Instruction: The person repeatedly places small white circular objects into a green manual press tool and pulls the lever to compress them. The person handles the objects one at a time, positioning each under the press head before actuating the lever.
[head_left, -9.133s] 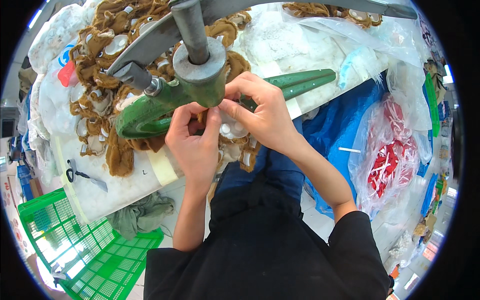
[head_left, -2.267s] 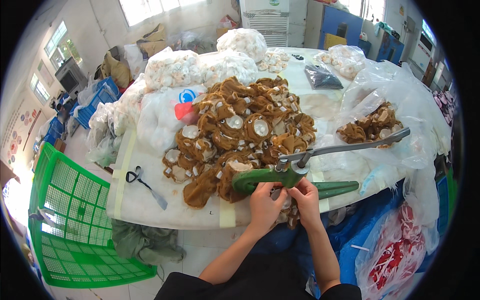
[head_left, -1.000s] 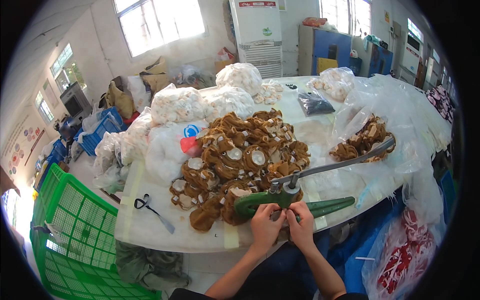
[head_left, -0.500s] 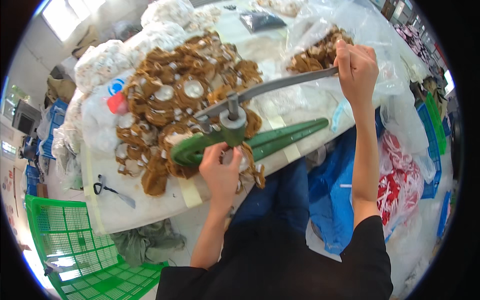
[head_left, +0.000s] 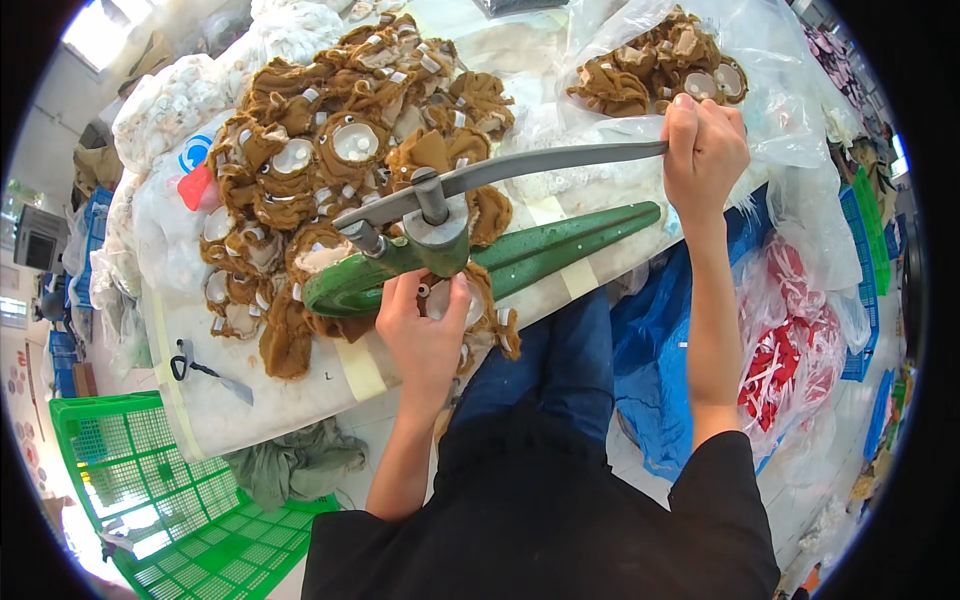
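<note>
A green hand press (head_left: pixel 575 248) with a long grey lever (head_left: pixel 560 163) stands at the table's front edge. My right hand (head_left: pixel 706 155) is closed around the far right end of that lever, thumb on top. Below the press head, my left hand (head_left: pixel 424 325) pinches a brown plush piece (head_left: pixel 483 300) with a pale round patch. A small white ring-like bit shows between its fingertips; the press head partly hides the piece. Beyond the press lies a heap of similar brown plush pieces (head_left: pixel 300 190), some with eyes and pale discs.
More brown pieces (head_left: pixel 655 65) lie on clear plastic at the back right. Scissors (head_left: pixel 200 370) rest on the table's left. A green crate (head_left: pixel 150 490) stands low on the left. Blue sheeting (head_left: pixel 650 370) and a clear bag with red pieces (head_left: pixel 790 350) are at right.
The view has shifted, so the table sits higher and further left in the picture. Relative to the press, my right hand and the lever end are a little nearer me. Both grips stay.
</note>
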